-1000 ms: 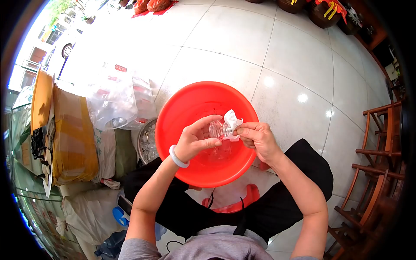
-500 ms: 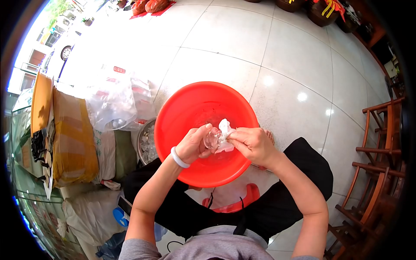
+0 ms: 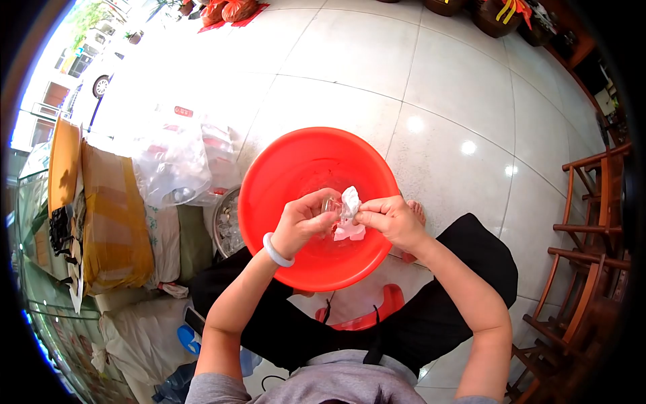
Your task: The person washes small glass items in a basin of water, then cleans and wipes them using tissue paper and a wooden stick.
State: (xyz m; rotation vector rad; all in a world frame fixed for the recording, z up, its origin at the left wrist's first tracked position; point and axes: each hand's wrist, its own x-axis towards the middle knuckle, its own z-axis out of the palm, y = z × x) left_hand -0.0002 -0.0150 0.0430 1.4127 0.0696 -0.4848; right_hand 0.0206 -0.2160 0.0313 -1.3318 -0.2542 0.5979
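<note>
Over a red plastic basin [image 3: 286, 165], my left hand [image 3: 301, 221] is closed around a small clear glass cup [image 3: 330, 205]. A crumpled white cloth [image 3: 350, 200] is pinched between the thumb and fingers of my right hand [image 3: 396, 221]. Part of the cloth hangs below the fingers and looks pinkish above the basin. The cloth is at the right end of the cup; whether it goes inside cannot be made out. A white band circles my left wrist.
A metal bowl [image 3: 227, 232] with clear glass pieces stands left of the basin. Beyond it are plastic bags [image 3: 176, 161] and a taped cardboard box [image 3: 118, 219]. Wooden chairs [image 3: 592, 229] line the right side. Dark jars [image 3: 494, 17] stand at the back.
The cup has turned in my left hand, its end now tilting differently. My right hand, with the cloth, has shifted slightly, and more of the cloth shows outside the cup.
</note>
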